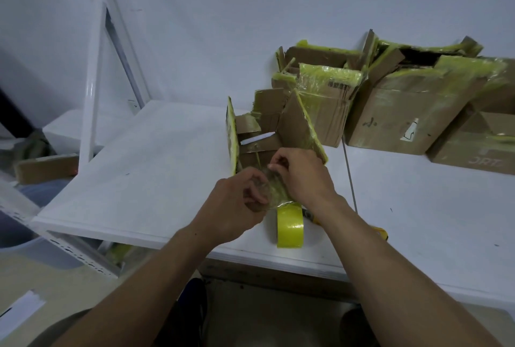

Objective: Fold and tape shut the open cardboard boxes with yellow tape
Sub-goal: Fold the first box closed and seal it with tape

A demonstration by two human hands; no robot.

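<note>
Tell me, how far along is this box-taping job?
Done: the boxes at the back already carry yellow tape, though one seems to gape on top. In hand: the left hand and right hand pinch a tape strip by the front box, whose flaps stand open. Left: folding and sealing it; the tape roll waits on the table.

Single head-worn wide-angle view, set above the near edge of the white tabletop (145,151) and facing forward and steeply down. Both forearms enter from the bottom of the frame; the left hand (237,204) and right hand (301,176) meet near the centre, close to the lens. The open box (295,123) lies just beyond them, the stacked boxes (404,112) far right against the wall (250,12), which fills the upper half. The floor (264,318) shows along the bottom
</note>
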